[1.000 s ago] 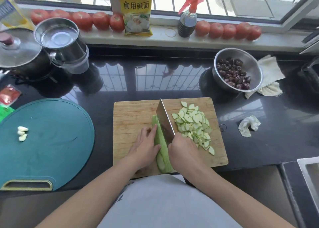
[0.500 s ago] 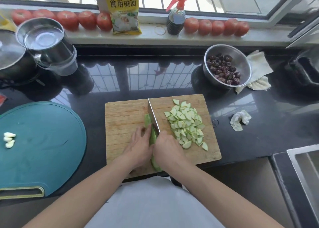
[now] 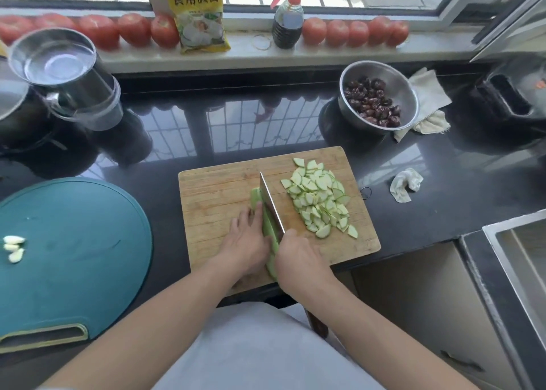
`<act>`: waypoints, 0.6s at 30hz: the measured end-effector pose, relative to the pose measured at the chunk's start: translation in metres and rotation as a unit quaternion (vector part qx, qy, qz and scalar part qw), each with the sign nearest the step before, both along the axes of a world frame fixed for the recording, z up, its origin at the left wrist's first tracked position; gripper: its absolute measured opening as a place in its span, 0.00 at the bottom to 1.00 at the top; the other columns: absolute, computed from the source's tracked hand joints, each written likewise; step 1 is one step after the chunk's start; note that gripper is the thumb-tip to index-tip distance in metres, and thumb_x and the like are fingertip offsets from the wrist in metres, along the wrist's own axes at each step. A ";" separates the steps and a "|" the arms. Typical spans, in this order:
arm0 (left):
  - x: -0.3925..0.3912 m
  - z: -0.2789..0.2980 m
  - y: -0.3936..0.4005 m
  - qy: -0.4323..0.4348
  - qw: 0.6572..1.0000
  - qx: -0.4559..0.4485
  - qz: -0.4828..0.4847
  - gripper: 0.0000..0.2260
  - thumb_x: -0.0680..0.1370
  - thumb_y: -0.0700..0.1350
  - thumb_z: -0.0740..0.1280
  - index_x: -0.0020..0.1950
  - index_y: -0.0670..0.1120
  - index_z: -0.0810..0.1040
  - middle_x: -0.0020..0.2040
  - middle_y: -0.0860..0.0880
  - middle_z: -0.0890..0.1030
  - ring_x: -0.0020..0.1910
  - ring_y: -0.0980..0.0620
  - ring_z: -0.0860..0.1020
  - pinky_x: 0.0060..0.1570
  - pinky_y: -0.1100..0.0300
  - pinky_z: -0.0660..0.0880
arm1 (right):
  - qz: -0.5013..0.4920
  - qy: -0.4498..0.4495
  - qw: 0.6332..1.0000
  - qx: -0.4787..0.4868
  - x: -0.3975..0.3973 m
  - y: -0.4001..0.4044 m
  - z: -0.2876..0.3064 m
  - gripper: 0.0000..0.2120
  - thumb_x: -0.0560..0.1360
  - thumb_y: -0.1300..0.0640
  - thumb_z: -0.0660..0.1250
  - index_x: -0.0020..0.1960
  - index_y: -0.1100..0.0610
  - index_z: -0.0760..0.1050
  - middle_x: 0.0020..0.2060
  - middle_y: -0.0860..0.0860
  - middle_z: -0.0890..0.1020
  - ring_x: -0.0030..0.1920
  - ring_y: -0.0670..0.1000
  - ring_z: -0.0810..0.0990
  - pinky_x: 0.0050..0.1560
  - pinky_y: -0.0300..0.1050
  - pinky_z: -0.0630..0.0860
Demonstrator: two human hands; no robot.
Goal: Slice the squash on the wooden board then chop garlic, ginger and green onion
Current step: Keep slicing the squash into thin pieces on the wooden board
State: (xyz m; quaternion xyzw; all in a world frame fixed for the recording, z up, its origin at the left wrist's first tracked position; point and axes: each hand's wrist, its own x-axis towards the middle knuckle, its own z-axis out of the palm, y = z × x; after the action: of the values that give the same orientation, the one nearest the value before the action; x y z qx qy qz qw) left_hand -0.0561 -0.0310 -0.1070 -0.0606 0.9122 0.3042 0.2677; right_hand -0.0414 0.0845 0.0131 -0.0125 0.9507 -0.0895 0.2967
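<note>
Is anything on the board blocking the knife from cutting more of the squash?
Nothing visible does. The knife lies right against the squash, which the left hand steadies; the cut slices are piled apart, on the blade's right.

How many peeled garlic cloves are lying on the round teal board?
3. The garlic cloves lie in a small cluster near the left edge of the teal board: one at the top, one in the middle, one at the bottom. None seems hidden.
</note>
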 end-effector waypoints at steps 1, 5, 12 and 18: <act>0.003 -0.001 -0.005 0.010 1.000 0.008 -0.009 0.38 0.81 0.56 0.60 0.82 0.55 0.37 0.81 0.49 0.49 0.76 0.43 0.53 0.73 0.43 0.61 | -0.010 -0.007 1.000 0.000 0.000 -0.001 -0.001 0.10 0.75 0.66 0.61 0.55 0.58 0.65 0.50 0.55 0.78 0.50 0.57 0.76 0.41 0.48 0.66; 0.043 -0.009 -0.010 0.095 0.989 -0.034 -0.112 0.44 0.77 0.63 0.63 0.83 0.50 0.41 0.82 0.49 0.47 0.74 0.43 0.54 0.69 0.45 0.64 | -0.035 -0.010 0.999 0.006 0.003 -0.002 -0.004 0.09 0.75 0.66 0.59 0.53 0.57 0.65 0.50 0.56 0.78 0.48 0.57 0.75 0.41 0.49 0.66; 0.069 -0.014 0.008 0.148 0.962 -0.175 -0.145 0.48 0.78 0.69 0.61 0.82 0.44 0.38 0.84 0.46 0.42 0.78 0.42 0.55 0.71 0.45 0.61 | -0.066 -0.020 0.998 0.003 0.002 -0.006 -0.007 0.12 0.76 0.64 0.59 0.60 0.60 0.68 0.53 0.58 0.78 0.52 0.60 0.77 0.41 0.50 0.70; 0.073 -0.016 0.011 0.142 0.955 -0.220 -0.141 0.46 0.78 0.68 0.59 0.83 0.45 0.38 0.84 0.49 0.42 0.77 0.45 0.56 0.63 0.45 0.63 | -0.057 -0.005 0.998 0.009 0.016 0.004 -0.020 0.15 0.70 0.66 0.68 0.43 0.55 0.62 0.39 0.54 0.76 0.33 0.52 0.69 0.29 0.45 0.66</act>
State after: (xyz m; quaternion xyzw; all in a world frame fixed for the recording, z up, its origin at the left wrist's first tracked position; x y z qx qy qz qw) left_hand 0.0169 -0.0200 -0.1225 0.0552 0.9844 0.0609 0.1558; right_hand -0.0253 0.0888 -0.0066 0.0446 0.9491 -0.0977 0.2962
